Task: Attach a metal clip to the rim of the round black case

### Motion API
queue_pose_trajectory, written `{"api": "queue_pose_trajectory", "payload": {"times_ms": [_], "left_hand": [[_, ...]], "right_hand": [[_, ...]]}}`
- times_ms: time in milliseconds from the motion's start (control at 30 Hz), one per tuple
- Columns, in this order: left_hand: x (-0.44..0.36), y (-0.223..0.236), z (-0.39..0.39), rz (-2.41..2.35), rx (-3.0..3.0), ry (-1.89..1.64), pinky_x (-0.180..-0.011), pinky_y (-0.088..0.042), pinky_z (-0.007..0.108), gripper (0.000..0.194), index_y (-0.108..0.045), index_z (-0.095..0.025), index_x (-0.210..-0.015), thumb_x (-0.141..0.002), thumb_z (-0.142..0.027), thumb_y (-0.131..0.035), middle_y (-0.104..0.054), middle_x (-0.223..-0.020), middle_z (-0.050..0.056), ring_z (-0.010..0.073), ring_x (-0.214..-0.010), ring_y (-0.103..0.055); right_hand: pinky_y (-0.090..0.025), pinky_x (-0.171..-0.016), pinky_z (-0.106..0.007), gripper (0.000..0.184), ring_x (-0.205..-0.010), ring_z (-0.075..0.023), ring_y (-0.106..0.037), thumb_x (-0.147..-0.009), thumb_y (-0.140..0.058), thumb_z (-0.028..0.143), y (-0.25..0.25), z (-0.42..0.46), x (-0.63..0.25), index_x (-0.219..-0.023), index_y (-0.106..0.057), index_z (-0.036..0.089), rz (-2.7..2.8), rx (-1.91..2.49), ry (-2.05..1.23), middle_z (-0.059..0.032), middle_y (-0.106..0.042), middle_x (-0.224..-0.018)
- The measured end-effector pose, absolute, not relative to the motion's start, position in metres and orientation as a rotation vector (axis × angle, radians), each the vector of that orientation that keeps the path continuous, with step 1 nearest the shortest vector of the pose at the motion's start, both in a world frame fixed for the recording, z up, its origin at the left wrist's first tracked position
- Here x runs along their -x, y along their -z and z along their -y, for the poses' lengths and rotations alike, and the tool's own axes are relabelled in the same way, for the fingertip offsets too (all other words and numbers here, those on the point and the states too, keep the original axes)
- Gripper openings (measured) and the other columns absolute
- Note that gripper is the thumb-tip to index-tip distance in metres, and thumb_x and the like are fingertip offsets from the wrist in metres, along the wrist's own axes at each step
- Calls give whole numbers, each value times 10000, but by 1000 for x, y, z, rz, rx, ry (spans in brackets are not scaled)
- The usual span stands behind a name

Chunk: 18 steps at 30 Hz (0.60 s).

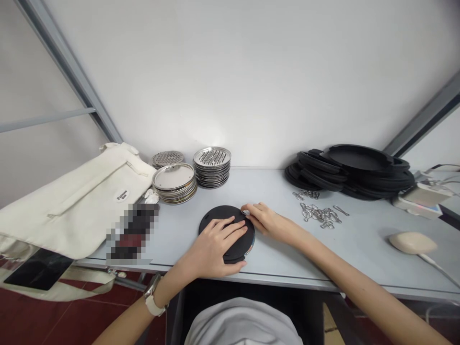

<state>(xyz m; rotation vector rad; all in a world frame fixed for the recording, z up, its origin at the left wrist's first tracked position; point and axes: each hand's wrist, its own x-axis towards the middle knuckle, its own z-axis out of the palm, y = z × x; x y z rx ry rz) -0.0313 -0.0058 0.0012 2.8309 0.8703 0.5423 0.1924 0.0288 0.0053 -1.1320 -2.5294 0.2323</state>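
A round black disc-shaped case [234,250] lies on the table in front of me, with a shiny coloured rim showing at its right side. My left hand [217,247] rests on top of it, fingers spread and thumb by the near edge. At the case's upper right edge, my right hand [264,220] pinches a small metal clip [245,212]; its fingertips hide part of the clip. Loose metal clips [319,214] of the same shiny colour lie in a pile to the right.
Stacked metal grater discs [212,167] and plain-topped metal discs [174,184] stand at the back left. Black round pieces [359,167] are heaped at the back right. A cream bag [82,201] lies left; a beige corded device [412,242] sits right.
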Motion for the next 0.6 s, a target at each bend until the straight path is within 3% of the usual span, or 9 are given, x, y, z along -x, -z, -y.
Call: {"api": "queue_pose_trajectory", "payload": {"times_ms": [600], "left_hand": [[31,-1,6,-866,-2841,-560,-1062,-295,432,690,-360,-231,-1395,-784,-449,-596,-470,-1381,45,271,-1325,-339]], "right_hand": [[-473,-721,-331,146,-837,-212,-550,-946,-376,174,-6,-27,-192,-1046,-482,178,2555,1155,-170,-85,-584,-892]]}}
